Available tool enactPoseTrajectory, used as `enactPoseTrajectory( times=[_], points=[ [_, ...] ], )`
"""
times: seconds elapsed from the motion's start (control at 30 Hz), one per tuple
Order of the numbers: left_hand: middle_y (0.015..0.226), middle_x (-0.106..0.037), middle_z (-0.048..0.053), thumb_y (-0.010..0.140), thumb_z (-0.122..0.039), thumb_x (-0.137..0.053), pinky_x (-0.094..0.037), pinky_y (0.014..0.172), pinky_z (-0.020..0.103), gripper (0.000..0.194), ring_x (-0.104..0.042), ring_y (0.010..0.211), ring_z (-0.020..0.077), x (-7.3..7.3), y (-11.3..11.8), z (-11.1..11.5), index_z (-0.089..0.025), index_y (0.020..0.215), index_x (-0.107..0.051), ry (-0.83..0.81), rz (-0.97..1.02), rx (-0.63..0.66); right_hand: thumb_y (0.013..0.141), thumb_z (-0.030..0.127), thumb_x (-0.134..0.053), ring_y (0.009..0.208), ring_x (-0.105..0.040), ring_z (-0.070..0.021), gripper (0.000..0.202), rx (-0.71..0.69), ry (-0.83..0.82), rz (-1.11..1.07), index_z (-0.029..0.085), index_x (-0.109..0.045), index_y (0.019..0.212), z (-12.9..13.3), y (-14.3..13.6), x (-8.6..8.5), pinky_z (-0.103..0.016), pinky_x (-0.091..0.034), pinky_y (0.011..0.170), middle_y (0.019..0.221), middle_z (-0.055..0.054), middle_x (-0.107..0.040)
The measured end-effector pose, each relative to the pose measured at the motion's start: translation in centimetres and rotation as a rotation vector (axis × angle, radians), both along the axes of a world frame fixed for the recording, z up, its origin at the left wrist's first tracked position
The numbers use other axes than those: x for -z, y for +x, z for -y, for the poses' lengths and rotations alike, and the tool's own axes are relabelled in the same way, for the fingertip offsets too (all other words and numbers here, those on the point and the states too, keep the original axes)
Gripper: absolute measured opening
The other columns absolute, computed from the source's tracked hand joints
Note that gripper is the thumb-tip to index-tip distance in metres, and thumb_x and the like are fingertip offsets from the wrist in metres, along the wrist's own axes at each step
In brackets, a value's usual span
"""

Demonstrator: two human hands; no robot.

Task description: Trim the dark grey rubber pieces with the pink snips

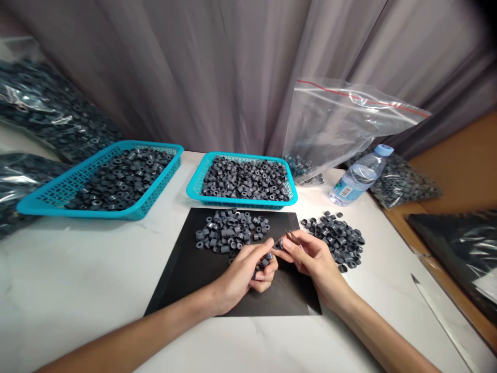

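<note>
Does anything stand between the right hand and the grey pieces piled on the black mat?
Yes, partly: the left hand, curled around several grey pieces, sits between the right hand and the pile on the black mat. From above, the pile looks open.

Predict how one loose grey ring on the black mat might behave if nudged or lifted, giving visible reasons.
A grey ring lying on its side would probably roll, since its outer wall is round. It is likely light, being small and hollow. Its glossy highlights suggest it may feel slippery.
</note>
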State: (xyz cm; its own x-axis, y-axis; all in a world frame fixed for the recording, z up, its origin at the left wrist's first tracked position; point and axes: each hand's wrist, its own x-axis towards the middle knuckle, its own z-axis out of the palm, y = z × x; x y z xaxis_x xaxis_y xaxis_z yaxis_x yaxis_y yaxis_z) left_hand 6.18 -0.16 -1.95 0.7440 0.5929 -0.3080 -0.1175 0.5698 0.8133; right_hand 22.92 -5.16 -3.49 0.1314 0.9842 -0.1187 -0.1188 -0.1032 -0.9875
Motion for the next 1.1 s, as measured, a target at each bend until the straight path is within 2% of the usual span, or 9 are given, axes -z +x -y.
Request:
enactPoseTrajectory(
  times=[0.2,0.37,0.53,0.67,0.73,0.8,0.97,1.03,1.1],
  points=[
    [0.058,-0.036,-0.007,0.093,-0.049,-0.061,-0.008,0.045,0.022,0.045,-0.018,0.048,0.0039,0.2,-0.1,-0.1,-0.018,0.066,-0.043,0.001,0.004,0.003,0.084,0.053,-0.077,0.057,-0.035,-0.0089,0.035,-0.043,0.045,0.027,0.020,-0.068,0.087,0.0,-0.2,0.0,-0.024,-0.024,0.047,0.074,0.001,-0.055],
    [0.058,-0.033,-0.008,0.093,-0.051,-0.059,-0.006,0.046,0.022,0.046,-0.016,0.048,0.0044,0.3,-0.3,0.0,-0.017,0.066,-0.044,-0.015,-0.001,0.018,0.081,0.054,-0.078,0.058,-0.039,-0.0108,0.036,0.034,0.092,0.054,0.020,-0.068,0.083,-0.1,-0.3,0.1,-0.025,-0.027,0.049,0.072,0.001,-0.055],
    [0.070,-0.039,-0.005,0.090,-0.045,-0.064,-0.008,0.047,0.022,0.032,-0.023,0.053,0.0050,0.2,-0.7,-0.2,-0.013,0.090,-0.063,-0.016,0.002,-0.020,0.086,0.053,-0.074,0.060,-0.041,-0.0119,0.033,0.121,0.147,0.098,0.021,-0.067,0.086,-0.6,-0.2,0.0,-0.026,-0.027,0.049,0.077,0.000,-0.057],
    [0.075,-0.042,-0.003,0.085,-0.040,-0.070,-0.008,0.049,0.022,0.032,-0.026,0.055,0.0045,0.3,-1.0,-0.5,-0.013,0.100,-0.066,0.010,-0.031,-0.027,0.089,0.050,-0.072,0.066,-0.046,-0.0143,0.030,0.208,0.250,0.137,0.021,-0.066,0.086,-1.0,0.0,-1.1,-0.027,-0.034,0.055,0.079,-0.001,-0.058],
    [0.075,-0.043,-0.003,0.084,-0.042,-0.072,-0.008,0.049,0.023,0.033,-0.027,0.055,0.0044,0.4,-1.1,-0.5,-0.014,0.100,-0.065,0.015,-0.039,-0.049,0.089,0.048,-0.071,0.070,-0.051,-0.0161,0.028,0.256,0.336,0.180,0.021,-0.066,0.085,-1.5,0.6,-2.8,-0.028,-0.039,0.061,0.080,-0.002,-0.059],
    [0.074,-0.044,-0.004,0.082,-0.044,-0.074,-0.008,0.050,0.022,0.035,-0.028,0.054,0.0044,0.5,-1.2,-0.4,-0.016,0.100,-0.063,0.007,-0.038,-0.061,0.090,0.044,-0.071,0.076,-0.055,-0.0182,0.023,0.327,0.458,0.271,0.022,-0.066,0.086,-2.4,1.8,-5.6,-0.029,-0.043,0.069,0.082,-0.002,-0.062],
    [0.070,-0.046,-0.006,0.076,-0.048,-0.080,-0.007,0.050,0.021,0.042,-0.026,0.053,0.0033,0.0,-1.1,-0.2,-0.019,0.090,-0.053,-0.007,-0.062,-0.093,0.093,0.034,-0.065,0.068,-0.052,-0.0158,0.013,0.596,0.800,0.791,0.022,-0.067,0.088,-7.1,6.4,-15.0,-0.029,-0.041,0.065,0.086,-0.002,-0.068],
    [0.069,-0.045,-0.006,0.074,-0.049,-0.081,-0.006,0.050,0.022,0.044,-0.025,0.053,0.0030,-0.1,-1.0,-0.2,-0.018,0.087,-0.052,0.001,-0.066,-0.096,0.091,0.030,-0.066,0.070,-0.057,-0.0160,0.009,0.665,0.797,0.977,0.022,-0.069,0.091,-9.4,8.0,-18.0,-0.029,-0.042,0.068,0.089,-0.002,-0.072],
    [0.069,-0.045,-0.005,0.074,-0.049,-0.081,-0.006,0.050,0.022,0.044,-0.025,0.053,0.0030,0.0,-1.0,-0.2,-0.017,0.086,-0.054,0.025,-0.062,-0.091,0.089,0.031,-0.069,0.077,-0.063,-0.0192,0.010,0.672,0.613,1.163,0.024,-0.072,0.093,-11.4,9.0,-19.9,-0.030,-0.041,0.069,0.093,-0.003,-0.075]
  ],
)
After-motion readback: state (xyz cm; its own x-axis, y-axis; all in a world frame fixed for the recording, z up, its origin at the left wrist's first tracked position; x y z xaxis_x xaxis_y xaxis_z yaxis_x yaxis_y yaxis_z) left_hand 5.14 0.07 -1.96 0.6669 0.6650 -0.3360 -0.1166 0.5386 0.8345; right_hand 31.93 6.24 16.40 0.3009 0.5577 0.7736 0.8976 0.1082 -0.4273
